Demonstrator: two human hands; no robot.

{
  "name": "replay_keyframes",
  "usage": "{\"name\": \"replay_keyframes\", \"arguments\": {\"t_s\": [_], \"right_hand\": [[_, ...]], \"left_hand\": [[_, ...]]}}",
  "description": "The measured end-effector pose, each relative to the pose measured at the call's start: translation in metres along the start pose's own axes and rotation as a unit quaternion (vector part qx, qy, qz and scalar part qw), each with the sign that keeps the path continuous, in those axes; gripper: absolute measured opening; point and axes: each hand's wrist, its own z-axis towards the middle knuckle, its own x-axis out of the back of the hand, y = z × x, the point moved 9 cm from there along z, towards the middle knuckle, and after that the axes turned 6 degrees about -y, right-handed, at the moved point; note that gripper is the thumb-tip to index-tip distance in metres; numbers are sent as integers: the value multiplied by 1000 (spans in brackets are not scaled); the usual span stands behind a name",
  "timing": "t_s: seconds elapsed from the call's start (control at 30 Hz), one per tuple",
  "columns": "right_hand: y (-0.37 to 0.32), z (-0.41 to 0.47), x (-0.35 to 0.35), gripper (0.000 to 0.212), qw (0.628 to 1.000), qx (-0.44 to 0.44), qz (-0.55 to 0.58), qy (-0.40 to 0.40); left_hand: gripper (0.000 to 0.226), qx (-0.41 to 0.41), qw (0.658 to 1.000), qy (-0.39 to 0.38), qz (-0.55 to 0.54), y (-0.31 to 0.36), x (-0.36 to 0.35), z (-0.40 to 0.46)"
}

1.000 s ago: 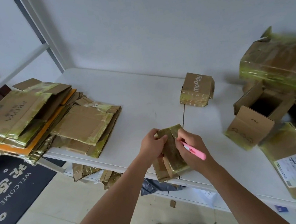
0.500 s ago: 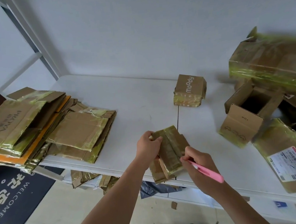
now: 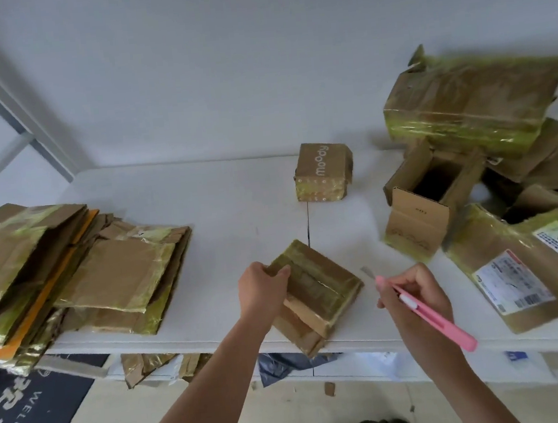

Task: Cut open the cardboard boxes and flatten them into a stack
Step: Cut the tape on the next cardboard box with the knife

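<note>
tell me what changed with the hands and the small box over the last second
The right hand, gripping the pink cutter, has pulled off the small taped box to the right; its blade now hangs clear above the table. The left hand still holds the box's left edge. The flattened stack and the moody box stayed put.

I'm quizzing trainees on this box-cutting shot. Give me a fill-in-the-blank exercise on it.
1. The right hand holds a ____ utility knife.
2. The left hand grips a small taped box at the table's ____ edge.
3. The word printed on the far small box is ____.

Missing: pink; front; moody
</note>
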Motion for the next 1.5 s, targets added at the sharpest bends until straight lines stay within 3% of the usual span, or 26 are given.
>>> {"name": "replay_keyframes", "arguments": {"t_s": [0.07, 0.17, 0.27, 0.37, 0.53, 0.67, 0.8, 1.0, 1.17, 1.5], "right_hand": [[1, 2, 11, 14, 1000, 5, -10, 26], [11, 0, 23, 16, 998, -14, -9, 55], [28, -5, 34, 25, 993, -60, 45, 87], [47, -9, 37, 21, 977, -110, 138, 119], [58, -15, 27, 13, 955, -116, 214, 170], [69, -10, 18, 3, 936, -124, 270, 189], [75, -3, 10, 10, 941, -104, 262, 186], [81, 0, 3, 44, 945, -101, 250, 183], [79, 3, 5, 16, 955, -91, 218, 177], [77, -1, 7, 14, 950, -117, 255, 139]], "left_hand": [[37, -37, 986, 10, 164, 11, -6, -11], [50, -221, 941, 14, 257, 43, -23, -24], [51, -331, 879, -99, 328, 53, -54, -24], [56, -305, 877, -150, 340, 41, -66, -14], [62, -242, 921, -119, 283, 46, -79, -13], [73, -211, 925, -141, 283, 45, -89, -11], [88, -185, 924, -209, 259, 42, -87, -8], [92, -199, 920, -215, 262, 44, -89, -10], [93, -205, 915, -206, 279, 42, -92, -6], [93, -206, 906, -200, 310, 43, -94, -9]]}}
